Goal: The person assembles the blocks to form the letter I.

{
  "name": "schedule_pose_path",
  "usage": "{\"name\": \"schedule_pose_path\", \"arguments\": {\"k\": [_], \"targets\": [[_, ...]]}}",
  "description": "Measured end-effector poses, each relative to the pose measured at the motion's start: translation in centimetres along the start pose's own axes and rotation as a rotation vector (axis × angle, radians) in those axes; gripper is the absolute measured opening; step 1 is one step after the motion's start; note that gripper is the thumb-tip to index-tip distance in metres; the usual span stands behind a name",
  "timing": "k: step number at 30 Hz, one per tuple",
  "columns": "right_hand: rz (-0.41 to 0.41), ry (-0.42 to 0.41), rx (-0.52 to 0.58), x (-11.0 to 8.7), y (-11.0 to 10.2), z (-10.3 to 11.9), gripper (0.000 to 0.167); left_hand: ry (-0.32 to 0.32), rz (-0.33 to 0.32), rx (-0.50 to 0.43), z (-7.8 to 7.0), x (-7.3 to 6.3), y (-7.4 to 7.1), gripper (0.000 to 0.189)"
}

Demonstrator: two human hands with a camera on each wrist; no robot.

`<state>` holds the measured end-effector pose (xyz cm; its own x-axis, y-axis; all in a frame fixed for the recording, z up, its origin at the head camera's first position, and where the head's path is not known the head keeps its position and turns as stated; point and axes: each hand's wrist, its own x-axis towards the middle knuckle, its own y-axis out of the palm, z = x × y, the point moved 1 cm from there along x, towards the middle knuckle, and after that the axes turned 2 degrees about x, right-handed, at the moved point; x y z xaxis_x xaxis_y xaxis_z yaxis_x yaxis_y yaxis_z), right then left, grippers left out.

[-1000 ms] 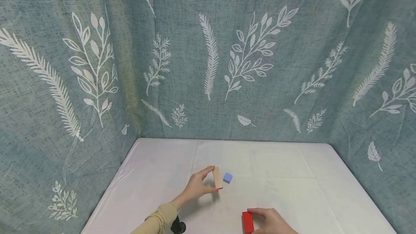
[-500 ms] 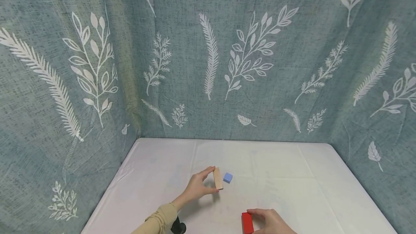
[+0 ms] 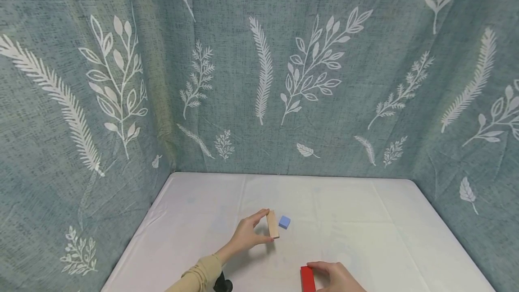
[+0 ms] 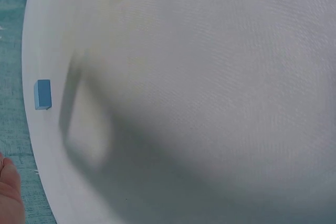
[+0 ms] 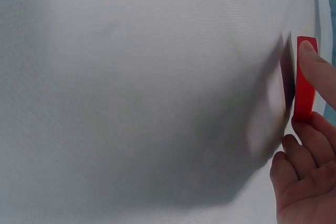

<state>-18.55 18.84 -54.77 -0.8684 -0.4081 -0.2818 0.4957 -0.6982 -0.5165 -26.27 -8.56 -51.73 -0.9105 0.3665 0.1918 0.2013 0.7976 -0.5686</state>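
Note:
In the head view, my left hand (image 3: 245,233) pinches a plain wooden block (image 3: 273,224) by its two ends, thumb at the near end. The block's shadow lies apart on the cloth beneath. Just right of it, a small blue block (image 3: 284,222) rests on the table; the left wrist view shows this blue block (image 4: 43,95) near its left edge. At the bottom of the head view, my right hand (image 3: 339,278) holds a red block (image 3: 307,278). The right wrist view has the red block (image 5: 304,90) gripped end to end between thumb and fingers, over its shadow.
A white cloth covers the table (image 3: 365,224). A blue-green curtain (image 3: 243,80) with white leaf prints rises along the back and both sides. Something small and black (image 3: 222,284) sits by the left sleeve (image 3: 198,275).
My left hand and the wooden block have shifted very slightly right and nearer. My right hand has carried the red block a little to the left and nearer. The blue block stays put.

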Motion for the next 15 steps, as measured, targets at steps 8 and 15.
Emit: {"name": "schedule_pose_path", "arguments": {"k": [8, 15], "targets": [[-0.018, -0.019, -0.026, -0.14, 0.18, 0.12, 0.071, 0.001, 0.004, -0.009, 0.02, -0.14, 0.04, 0.077], [-0.027, -0.103, -0.087, -0.33, 0.2, -0.26, 0.068, 0.01, 0.013, -0.03, 0.04, -0.2, 0.09, 0.075]]}}
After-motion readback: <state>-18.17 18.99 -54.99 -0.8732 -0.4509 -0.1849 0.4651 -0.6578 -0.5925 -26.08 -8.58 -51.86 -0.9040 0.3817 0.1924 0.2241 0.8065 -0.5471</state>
